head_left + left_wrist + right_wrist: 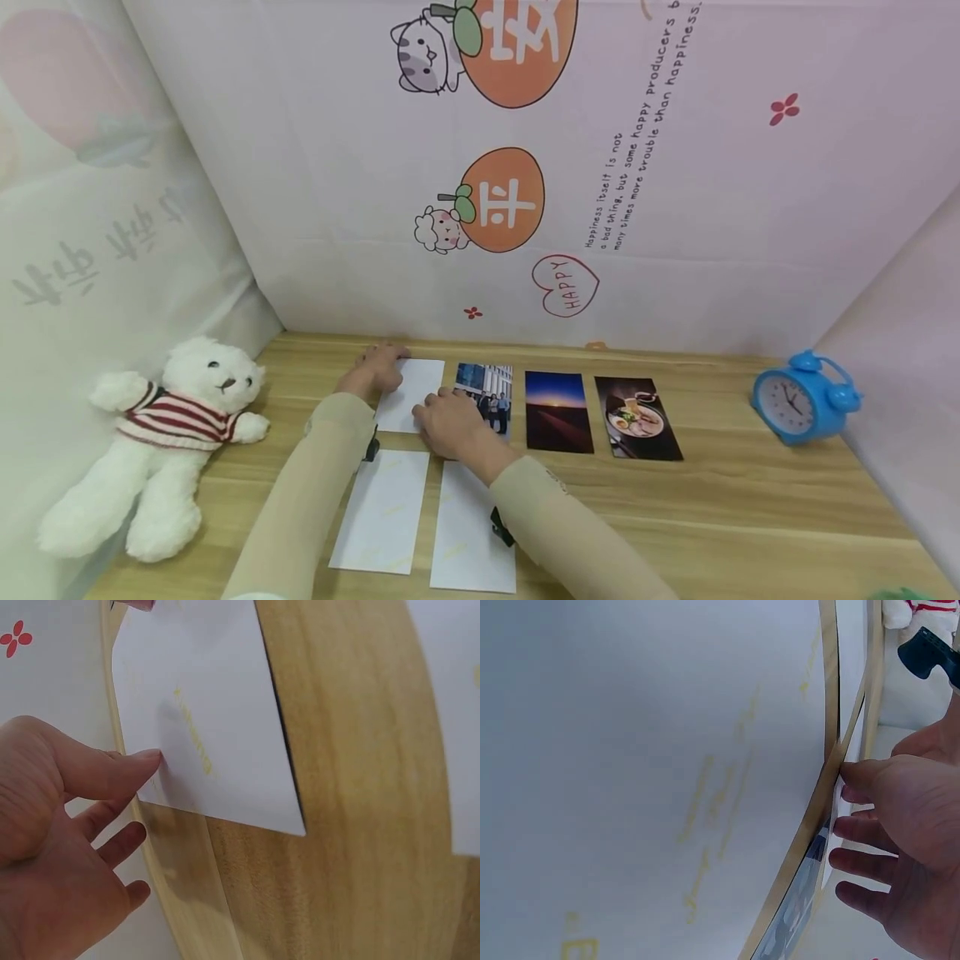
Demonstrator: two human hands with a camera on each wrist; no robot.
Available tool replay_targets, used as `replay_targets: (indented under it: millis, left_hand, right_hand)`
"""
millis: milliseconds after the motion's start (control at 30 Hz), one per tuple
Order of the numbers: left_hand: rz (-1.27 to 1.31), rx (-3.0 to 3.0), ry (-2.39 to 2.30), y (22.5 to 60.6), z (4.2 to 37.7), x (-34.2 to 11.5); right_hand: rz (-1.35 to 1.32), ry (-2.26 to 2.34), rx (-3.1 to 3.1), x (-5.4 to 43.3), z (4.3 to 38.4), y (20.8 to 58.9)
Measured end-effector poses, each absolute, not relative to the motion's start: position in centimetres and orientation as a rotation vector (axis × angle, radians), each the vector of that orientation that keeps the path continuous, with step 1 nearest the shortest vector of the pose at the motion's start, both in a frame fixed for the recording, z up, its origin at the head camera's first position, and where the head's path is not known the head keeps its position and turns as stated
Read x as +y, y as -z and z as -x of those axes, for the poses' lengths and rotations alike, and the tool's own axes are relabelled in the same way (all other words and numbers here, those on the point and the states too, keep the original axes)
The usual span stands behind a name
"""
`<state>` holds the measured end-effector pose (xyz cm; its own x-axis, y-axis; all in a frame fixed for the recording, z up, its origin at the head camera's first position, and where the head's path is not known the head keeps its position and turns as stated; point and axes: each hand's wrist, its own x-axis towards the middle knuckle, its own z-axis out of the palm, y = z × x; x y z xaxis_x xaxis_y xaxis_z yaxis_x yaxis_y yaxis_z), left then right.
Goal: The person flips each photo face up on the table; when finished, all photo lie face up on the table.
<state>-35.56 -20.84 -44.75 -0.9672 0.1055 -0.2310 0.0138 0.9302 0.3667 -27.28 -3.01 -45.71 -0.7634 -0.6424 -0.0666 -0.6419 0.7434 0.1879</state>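
Note:
A white-backed photo card (414,390) lies at the far left of the row, its picture side hidden. At its far left corner my left hand (378,367) pinches it, the thumb on the white face (202,712) in the left wrist view and the other fingers past the edge. My right hand (455,425) holds the same card by its right edge between thumb and index finger; its other fingers are spread in the right wrist view. Under that hand, a photo of people before a building (487,387) is partly covered.
To the right lie a sunset photo (557,417) and a noodle-bowl photo (639,421). Two white-backed cards, one left (382,512) and one right (468,550), lie nearer me. A white teddy bear (168,450) is at left, a blue alarm clock (802,400) at right.

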Motion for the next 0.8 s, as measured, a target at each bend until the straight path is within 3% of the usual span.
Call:
replay_targets:
  millis: [800]
  left_hand:
    - [-0.136, 2.919, -0.713, 45.27, 35.57, -21.83]
  right_hand:
    - [-1.138, 0.316, -2.934, -3.56, 26.90, 45.50]
